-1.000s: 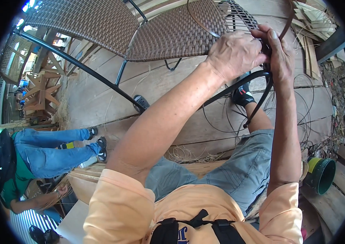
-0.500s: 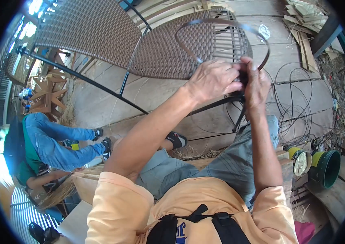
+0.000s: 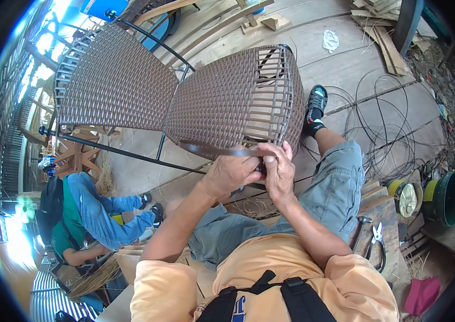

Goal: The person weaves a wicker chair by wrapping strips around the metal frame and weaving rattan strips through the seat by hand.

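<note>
A chair on a dark metal frame is before me, its brown woven seat (image 3: pixel 211 96) to the right of its woven backrest (image 3: pixel 117 80). Toward the seat's right end, part of the weave is open, with bare crosswise strands. At the seat's near edge, my left hand (image 3: pixel 230 174) is closed on a flat brown weaving strip (image 3: pixel 206 148) that loops over the fingers. My right hand (image 3: pixel 279 177) pinches the same strip close beside it, thumb and fingers together. The exact spot where the strip meets the edge is hidden by my fingers.
Loose dark strands (image 3: pixel 383 129) lie coiled on the floor at right. A hammer (image 3: pixel 360 228) and hand snips (image 3: pixel 376 241) rest on a board by my right thigh, near a green bucket (image 3: pixel 442 199). Another person (image 3: pixel 80 214) sits at left. Wood offcuts (image 3: pixel 391 51) lie far right.
The strip's large raised loop has drawn down to a low, small one at the edge. Both hands moved left and nearer to me. The chair appears turned and lower in view.
</note>
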Action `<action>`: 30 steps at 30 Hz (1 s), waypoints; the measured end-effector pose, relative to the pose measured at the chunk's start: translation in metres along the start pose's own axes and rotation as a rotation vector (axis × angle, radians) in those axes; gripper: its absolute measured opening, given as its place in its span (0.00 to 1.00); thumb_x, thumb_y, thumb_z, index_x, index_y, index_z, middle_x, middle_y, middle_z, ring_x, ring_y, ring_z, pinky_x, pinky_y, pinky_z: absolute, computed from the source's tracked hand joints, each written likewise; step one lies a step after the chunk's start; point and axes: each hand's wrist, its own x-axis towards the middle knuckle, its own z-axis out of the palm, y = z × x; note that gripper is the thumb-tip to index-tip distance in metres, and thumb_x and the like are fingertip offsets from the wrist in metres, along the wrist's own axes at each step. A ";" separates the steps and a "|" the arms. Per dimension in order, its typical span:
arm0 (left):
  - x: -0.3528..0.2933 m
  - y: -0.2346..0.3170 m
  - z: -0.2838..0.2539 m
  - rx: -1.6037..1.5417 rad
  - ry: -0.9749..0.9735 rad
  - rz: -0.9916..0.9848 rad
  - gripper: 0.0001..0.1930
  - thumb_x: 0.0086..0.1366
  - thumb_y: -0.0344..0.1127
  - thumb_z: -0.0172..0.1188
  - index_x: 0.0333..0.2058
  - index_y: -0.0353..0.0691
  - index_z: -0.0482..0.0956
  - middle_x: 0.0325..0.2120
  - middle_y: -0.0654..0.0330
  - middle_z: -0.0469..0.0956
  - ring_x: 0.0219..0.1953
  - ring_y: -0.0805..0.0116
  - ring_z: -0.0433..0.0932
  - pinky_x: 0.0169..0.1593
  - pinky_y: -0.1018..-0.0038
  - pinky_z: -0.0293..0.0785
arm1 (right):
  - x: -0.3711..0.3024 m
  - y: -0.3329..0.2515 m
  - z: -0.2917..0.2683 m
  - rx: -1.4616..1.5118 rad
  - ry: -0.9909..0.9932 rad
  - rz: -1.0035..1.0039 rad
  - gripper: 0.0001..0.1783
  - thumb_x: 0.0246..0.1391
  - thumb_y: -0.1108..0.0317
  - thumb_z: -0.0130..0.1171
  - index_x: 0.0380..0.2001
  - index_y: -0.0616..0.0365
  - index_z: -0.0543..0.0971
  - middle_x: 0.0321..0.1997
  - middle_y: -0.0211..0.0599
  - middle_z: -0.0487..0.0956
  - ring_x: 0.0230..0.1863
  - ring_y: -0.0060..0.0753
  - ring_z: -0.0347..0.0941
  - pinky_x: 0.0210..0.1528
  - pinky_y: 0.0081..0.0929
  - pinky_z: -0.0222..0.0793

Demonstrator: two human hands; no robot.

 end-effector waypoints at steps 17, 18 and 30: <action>-0.065 0.048 0.050 0.042 -0.067 -0.149 0.19 0.49 0.40 0.62 0.37 0.36 0.71 0.36 0.54 0.70 0.41 0.58 0.69 0.44 0.66 0.68 | -0.062 0.016 -0.028 0.055 -0.340 0.279 0.18 0.61 0.55 0.41 0.39 0.57 0.75 0.33 0.29 0.79 0.40 0.27 0.73 0.64 0.44 0.35; -0.063 0.057 0.043 0.122 -0.020 -0.122 0.19 0.50 0.40 0.60 0.39 0.35 0.71 0.39 0.53 0.70 0.44 0.56 0.69 0.47 0.67 0.67 | -0.060 0.018 -0.029 0.033 -0.345 0.271 0.18 0.61 0.55 0.42 0.39 0.56 0.75 0.32 0.29 0.79 0.40 0.27 0.73 0.63 0.43 0.35; -0.184 -0.030 -0.173 0.082 1.432 -0.960 0.20 0.63 0.40 0.52 0.50 0.35 0.66 0.40 0.62 0.70 0.41 0.73 0.67 0.42 0.77 0.63 | 0.008 0.018 -0.039 -0.362 -0.616 0.041 0.10 0.53 0.66 0.49 0.33 0.57 0.77 0.30 0.41 0.78 0.36 0.41 0.73 0.42 0.35 0.62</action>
